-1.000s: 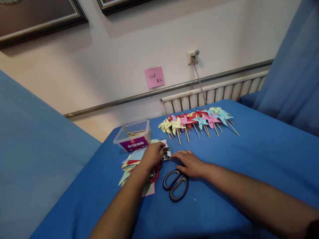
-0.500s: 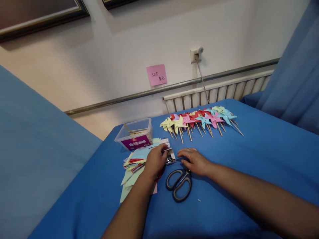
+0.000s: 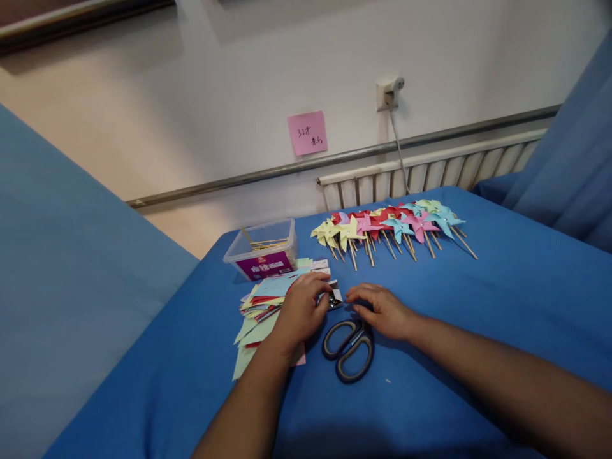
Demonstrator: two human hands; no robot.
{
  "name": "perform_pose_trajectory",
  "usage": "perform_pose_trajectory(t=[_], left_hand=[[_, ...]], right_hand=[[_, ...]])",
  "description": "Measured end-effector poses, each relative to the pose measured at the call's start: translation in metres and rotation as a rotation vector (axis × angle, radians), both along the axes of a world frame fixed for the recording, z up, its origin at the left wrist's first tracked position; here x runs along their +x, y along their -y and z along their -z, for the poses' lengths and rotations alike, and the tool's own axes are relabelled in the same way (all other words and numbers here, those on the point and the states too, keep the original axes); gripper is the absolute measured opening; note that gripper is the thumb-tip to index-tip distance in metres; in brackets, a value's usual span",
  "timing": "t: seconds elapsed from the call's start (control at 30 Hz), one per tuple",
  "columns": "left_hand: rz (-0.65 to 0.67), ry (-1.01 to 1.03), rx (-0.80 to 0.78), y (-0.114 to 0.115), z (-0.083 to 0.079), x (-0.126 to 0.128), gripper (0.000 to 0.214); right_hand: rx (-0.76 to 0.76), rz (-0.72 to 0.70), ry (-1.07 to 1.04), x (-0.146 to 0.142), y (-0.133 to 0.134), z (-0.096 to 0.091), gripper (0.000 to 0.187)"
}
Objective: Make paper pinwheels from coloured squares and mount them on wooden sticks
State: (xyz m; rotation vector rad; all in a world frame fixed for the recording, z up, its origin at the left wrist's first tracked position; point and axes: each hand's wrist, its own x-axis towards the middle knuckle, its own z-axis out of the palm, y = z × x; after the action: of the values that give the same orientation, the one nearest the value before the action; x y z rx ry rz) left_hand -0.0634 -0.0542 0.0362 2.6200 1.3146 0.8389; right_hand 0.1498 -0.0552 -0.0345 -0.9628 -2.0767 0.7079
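Observation:
My left hand (image 3: 305,307) is at the left edge of a small white box (image 3: 337,296), fingers bent around its side. Small shiny metal pieces, too small to make out exactly, lie in the box. To the right, my right hand (image 3: 385,310) rests on the cloth with nothing in it, thumb and fingers curved and apart. Scissors (image 3: 354,357) with dark blue and grey handles lie between the hands; their blades are mostly hidden by my right hand. Under and beside my left wrist is a stack of coloured paper (image 3: 261,319), partly covered by my forearm.
A clear plastic tub (image 3: 268,254) with a purple label holds thin wooden sticks. Several paper pinwheels (image 3: 368,224) on sticks lie in a row at the back of the blue-covered table (image 3: 502,287). Behind it are a radiator (image 3: 382,183) and a socket (image 3: 388,95) with a cord.
The view has tilted down slightly. A white flap seen between my left thumb and finger no longer shows there, and the box's inside is more visible. My right hand has hardly moved.

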Motion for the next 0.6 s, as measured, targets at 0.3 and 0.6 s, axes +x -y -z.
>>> perform_pose_trajectory(t=[0.3, 0.6], left_hand=[[-0.528, -0.18, -0.09, -0.005, -0.022, -0.048, 0.034], [-0.573, -0.124, -0.381, -0.013, -0.01, -0.071, 0.058]], right_hand=[[-0.093, 0.013, -0.126, -0.001, 0.0, 0.004, 0.021], [-0.164, 0.018, -0.143, -0.002, -0.004, 0.013, 0.019]])
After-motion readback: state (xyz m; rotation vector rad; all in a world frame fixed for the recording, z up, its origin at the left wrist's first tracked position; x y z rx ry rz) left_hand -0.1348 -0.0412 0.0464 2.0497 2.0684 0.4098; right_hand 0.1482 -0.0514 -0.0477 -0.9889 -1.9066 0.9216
